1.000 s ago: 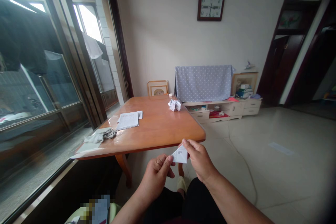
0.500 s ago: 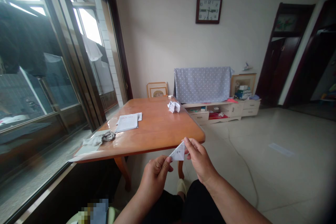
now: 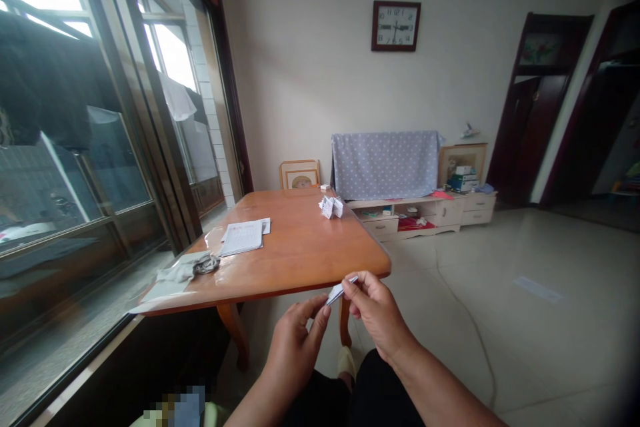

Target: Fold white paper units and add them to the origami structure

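Two bare hands at lower centre of the frame: left hand and right hand, both raised above dark trousers, just short of the near edge of an orange-brown wooden table. Right hand closed in a pinch, thumb and fingers gripping a narrow folded paper, white with small printed marks, seen almost edge-on, tilted up toward the right of the frame. Left hand half curled and not clearly closed on anything, fingertips at or just beside the lower end of the paper; contact impossible to tell from this angle.

On the table, left of centre: a sheaf of printed sheets. Near the left corner: a grey cloth with a crumpled dark item against it. Toward the far edge: a small cluster of folded paper pieces. Past the far end, a framed picture leaning by the wall. Right of the table, a cream low cabinet beneath a polka-dot blue cloth. Upper centre: a wall clock
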`<state>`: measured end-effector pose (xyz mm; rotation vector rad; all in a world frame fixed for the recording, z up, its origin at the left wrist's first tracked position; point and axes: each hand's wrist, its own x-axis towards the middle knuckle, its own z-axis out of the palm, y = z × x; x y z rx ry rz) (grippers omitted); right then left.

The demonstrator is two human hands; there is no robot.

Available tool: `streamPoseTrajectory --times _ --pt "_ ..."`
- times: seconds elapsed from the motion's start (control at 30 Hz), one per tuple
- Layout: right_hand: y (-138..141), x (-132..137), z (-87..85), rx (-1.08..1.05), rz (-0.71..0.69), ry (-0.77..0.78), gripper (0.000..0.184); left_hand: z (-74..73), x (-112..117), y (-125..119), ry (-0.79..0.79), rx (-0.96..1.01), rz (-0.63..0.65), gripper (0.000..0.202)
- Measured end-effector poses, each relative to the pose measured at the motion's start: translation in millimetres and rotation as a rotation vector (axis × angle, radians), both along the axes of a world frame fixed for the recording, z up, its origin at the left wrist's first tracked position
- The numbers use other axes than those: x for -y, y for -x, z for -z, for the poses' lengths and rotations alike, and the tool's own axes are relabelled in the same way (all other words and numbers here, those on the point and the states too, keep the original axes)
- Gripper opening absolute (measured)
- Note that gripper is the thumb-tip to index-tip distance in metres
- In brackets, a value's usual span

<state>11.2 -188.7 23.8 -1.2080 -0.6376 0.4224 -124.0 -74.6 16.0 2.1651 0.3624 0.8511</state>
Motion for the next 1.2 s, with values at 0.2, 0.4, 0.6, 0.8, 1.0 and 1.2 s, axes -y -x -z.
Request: streamPoseTrajectory --times 0.2,0.4,0.6,0.8,1.0,1.2 --pt "2.5 0.1 2.4 0.109 -0.034 0.008 0.037 -6.4 1.4 -6.9 0.383 0.087 0.155 0.043" --pt "4.8 1.7 1.4 0.137 -0.141 -0.034 0.032 -5.3 0.1 -6.3 0.490 0.062 0.178 0.047" --pt "5.1 3.0 1.1 0.147 -0.196 -0.031 0.030 -10.1 -1.1 -4.5 0.565 0.027 0.198 0.044" --pt "4.4 2.9 6.8 0.283 -0.131 0.030 0.024 -9.7 -0.3 -2.8 0.341 -0.032 0.129 0.038" --pt "13.3 -1.8 10.9 0.560 0.053 0.166 0.023 7.2 -2.2 -3.0 -0.534 -0.116 -0.267 0.034" --pt "19.9 -5.7 13.5 0.663 0.267 0.276 0.028 6.2 -2.2 -14.3 -0.686 -0.084 -0.337 0.028"
